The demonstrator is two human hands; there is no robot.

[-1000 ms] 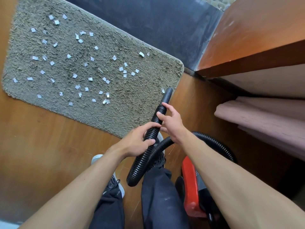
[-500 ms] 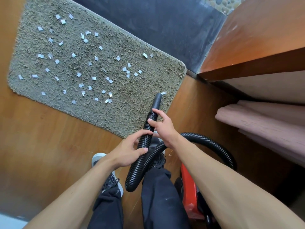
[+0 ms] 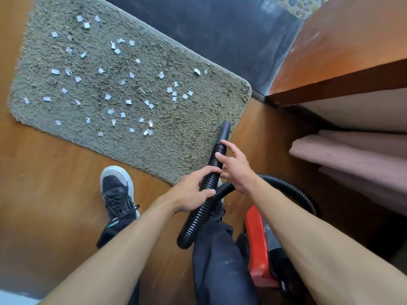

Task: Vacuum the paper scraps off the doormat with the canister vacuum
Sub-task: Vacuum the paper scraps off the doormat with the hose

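A shaggy grey-green doormat (image 3: 182, 133) lies on the wooden floor, strewn with several small white paper scraps (image 3: 130, 89). I hold a black ribbed vacuum hose (image 3: 198, 216) with both hands. My left hand (image 3: 191, 192) is wrapped around its middle. My right hand (image 3: 235, 170) grips it higher up, fingers partly spread. The smooth nozzle tip (image 3: 225, 130) hovers over the mat's near right edge. The hose loops back to the red and black canister vacuum (image 3: 257, 245) by my right leg.
A wooden door or cabinet panel (image 3: 343, 51) stands at right with pink folded fabric (image 3: 352, 157) under it. A dark stone floor (image 3: 220, 29) lies beyond the mat. My left shoe (image 3: 117, 190) stands on the wood near the mat's front edge.
The nozzle swung left, then back right toward the mat's right edge, where one scrap near it is gone. My left foot has stepped forward into view.
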